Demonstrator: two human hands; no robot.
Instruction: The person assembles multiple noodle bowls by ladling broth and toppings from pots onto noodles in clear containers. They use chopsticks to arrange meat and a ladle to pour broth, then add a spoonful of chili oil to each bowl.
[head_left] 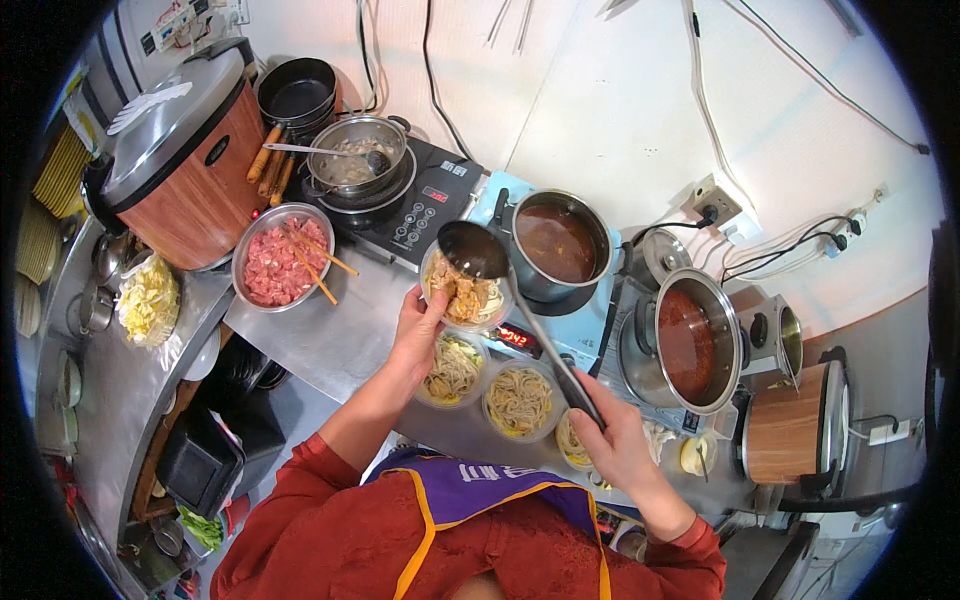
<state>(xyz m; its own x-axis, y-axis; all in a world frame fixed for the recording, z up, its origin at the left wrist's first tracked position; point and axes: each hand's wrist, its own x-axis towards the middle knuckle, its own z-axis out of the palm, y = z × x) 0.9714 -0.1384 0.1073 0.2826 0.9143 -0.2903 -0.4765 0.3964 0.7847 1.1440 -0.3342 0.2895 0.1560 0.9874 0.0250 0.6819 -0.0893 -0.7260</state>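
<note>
My left hand [412,335] is closed on a clear round tub [493,322], held up at the side of a blue induction cooker. Pale noodles and brown meat chunks [465,297] fill it. In my right hand [625,440] is the handle of a long black-and-grey ladle [540,335]; its dark bowl [472,250] sits tilted over the tub's far rim. What the ladle's bowl holds is hard to make out. Just right of the bowl stands a steel pot [605,250] of brown broth. Below the tub are a tub of noodles with greens [455,372] and a tub of plain noodles [520,402].
At left, a metal bowl [238,270] holds raw pink meat with chopsticks across it. Behind it stand a wood-patterned rice cooker [200,160] and a black induction hob [440,195] with a strainer pan. Red sauce fills a tall pot [690,350] at right. Cords hang along the wall.
</note>
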